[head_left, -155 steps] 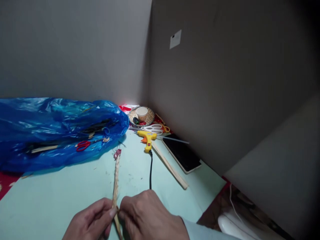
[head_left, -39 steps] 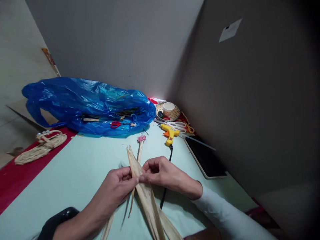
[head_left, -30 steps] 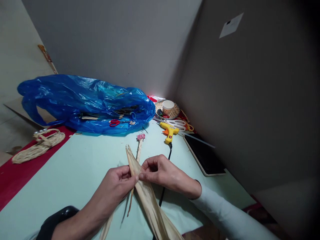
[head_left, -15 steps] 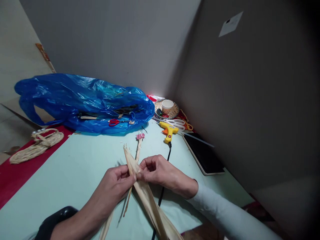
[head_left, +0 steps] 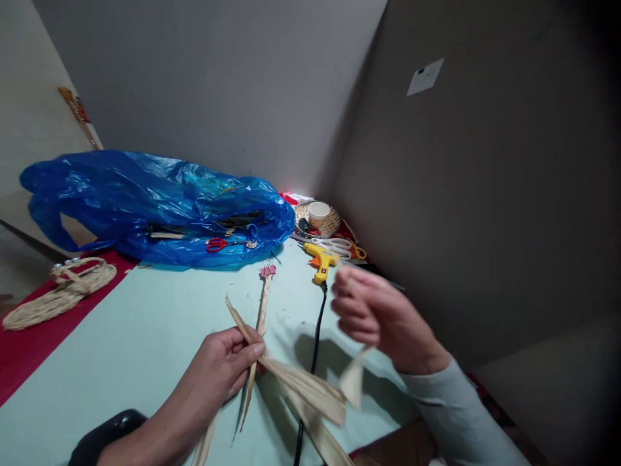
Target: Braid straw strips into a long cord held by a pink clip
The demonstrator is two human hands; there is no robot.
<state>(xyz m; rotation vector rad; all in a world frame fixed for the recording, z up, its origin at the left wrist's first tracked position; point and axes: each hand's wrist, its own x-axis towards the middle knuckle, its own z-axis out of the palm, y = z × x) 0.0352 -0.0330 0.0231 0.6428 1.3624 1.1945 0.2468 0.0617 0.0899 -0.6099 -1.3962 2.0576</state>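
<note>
My left hand (head_left: 235, 356) is closed, its thumb and fingers pinching pale, dried husk-like strips (head_left: 310, 388) where they cross. Above the pinch, a narrow braid (head_left: 263, 304) runs up to a pink binder clip (head_left: 268, 271) on the table. One strip end points up and left past my fingers; a thin darker end hangs below them. My right hand (head_left: 369, 310) is raised to the right, its fingers curled shut and slightly blurred. From its underside dangles a pale husk piece (head_left: 353, 382); whether it joins the wider strips I cannot tell.
A yellow glue gun (head_left: 320, 260) with a black cord lies beyond my right hand. Behind are a blue plastic bag (head_left: 160, 188), red-handled scissors (head_left: 217, 245) and a woven basket (head_left: 331, 225) holding a white cup (head_left: 319, 212). A woven sole-shaped piece (head_left: 63, 291) lies left.
My right hand has left the crossing and moved up and right, a husk piece trailing from it. The wide strips have swung and fanned rightward. My left hand keeps its pinch.
</note>
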